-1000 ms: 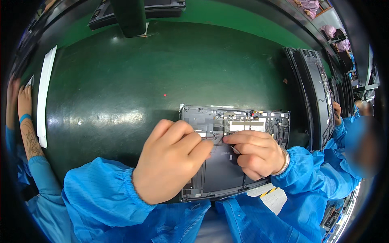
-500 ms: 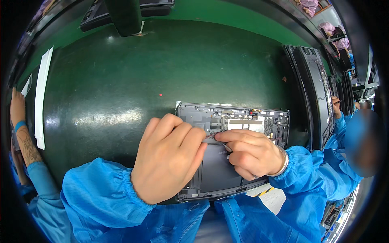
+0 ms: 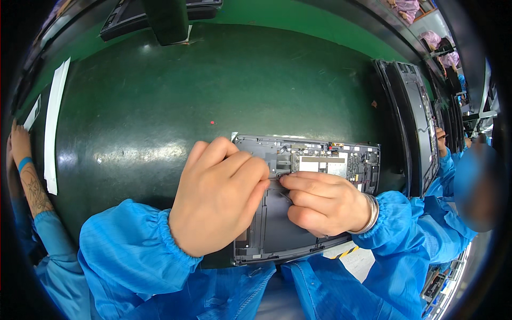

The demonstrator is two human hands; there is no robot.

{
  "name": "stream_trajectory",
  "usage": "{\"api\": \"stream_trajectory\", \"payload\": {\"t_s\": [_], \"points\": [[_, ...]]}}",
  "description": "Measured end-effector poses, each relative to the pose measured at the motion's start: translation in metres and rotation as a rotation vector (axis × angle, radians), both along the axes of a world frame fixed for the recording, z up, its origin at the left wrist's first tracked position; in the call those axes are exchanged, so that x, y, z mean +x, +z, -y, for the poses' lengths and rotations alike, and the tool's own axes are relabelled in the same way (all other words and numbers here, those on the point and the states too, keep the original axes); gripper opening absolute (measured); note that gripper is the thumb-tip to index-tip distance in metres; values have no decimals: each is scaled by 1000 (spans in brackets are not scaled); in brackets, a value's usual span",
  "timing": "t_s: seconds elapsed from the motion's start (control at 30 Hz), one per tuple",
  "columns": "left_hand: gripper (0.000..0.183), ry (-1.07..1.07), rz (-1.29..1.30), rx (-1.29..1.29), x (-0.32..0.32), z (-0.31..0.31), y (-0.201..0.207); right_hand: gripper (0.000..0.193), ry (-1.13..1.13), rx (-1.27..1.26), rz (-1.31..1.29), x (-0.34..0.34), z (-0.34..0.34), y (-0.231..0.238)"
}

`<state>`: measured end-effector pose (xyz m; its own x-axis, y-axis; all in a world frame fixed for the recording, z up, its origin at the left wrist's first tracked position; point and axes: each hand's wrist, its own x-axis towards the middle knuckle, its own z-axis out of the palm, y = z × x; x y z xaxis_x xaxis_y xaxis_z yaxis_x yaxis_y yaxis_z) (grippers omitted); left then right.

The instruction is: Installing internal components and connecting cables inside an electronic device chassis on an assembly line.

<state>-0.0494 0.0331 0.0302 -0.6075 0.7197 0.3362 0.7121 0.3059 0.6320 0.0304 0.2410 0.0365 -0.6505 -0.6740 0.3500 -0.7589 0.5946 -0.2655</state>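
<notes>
An opened flat electronic device [image 3: 282,224], its dark inside facing up, lies at the near edge of the green bench. Its circuit board [image 3: 324,161] shows along the far half. My left hand [image 3: 220,197] is curled over the device's left part, fingertips pressed together and mostly hidden behind the knuckles. Close beside it, my right hand [image 3: 329,204] pinches with thumb and forefinger at the inner edge of the board, where a thin dark cable seems to run. What either hand grips is too small or hidden to make out.
Similar dark panels [image 3: 413,128] stand in a row at the right. A white strip [image 3: 54,128] lies at the left, near a co-worker's arm [image 3: 31,184]. Another person's hand [image 3: 441,141] is beyond the panels. A dark post [image 3: 166,21] rises at the far side.
My right hand has shifted slightly left and its fingers have drawn closer together. My left hand has moved slightly up and left, fingers still curled. The device has barely moved.
</notes>
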Motion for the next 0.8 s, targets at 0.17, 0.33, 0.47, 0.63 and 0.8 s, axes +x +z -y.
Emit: {"api": "stream_trajectory", "payload": {"t_s": [0.17, 0.33, 0.47, 0.63, 0.8], "points": [[15, 3, 49, 37, -2, 0, -3, 22, -190, -232, 336, -18, 9, 19], [15, -17, 67, 18, -3, 1, -2, 24, -340, -162, 588, -41, 11, 31], [15, -13, 70, 20, -3, 2, -3, 27, -304, -46, 631, -50, 15, 37], [14, -14, 99, 27, -2, 1, -2, 26, -339, 128, 486, -44, 31, 42], [19, 9, 138, 103, 3, 2, -10, 26, -448, 322, 503, -45, 33, 47]]}}
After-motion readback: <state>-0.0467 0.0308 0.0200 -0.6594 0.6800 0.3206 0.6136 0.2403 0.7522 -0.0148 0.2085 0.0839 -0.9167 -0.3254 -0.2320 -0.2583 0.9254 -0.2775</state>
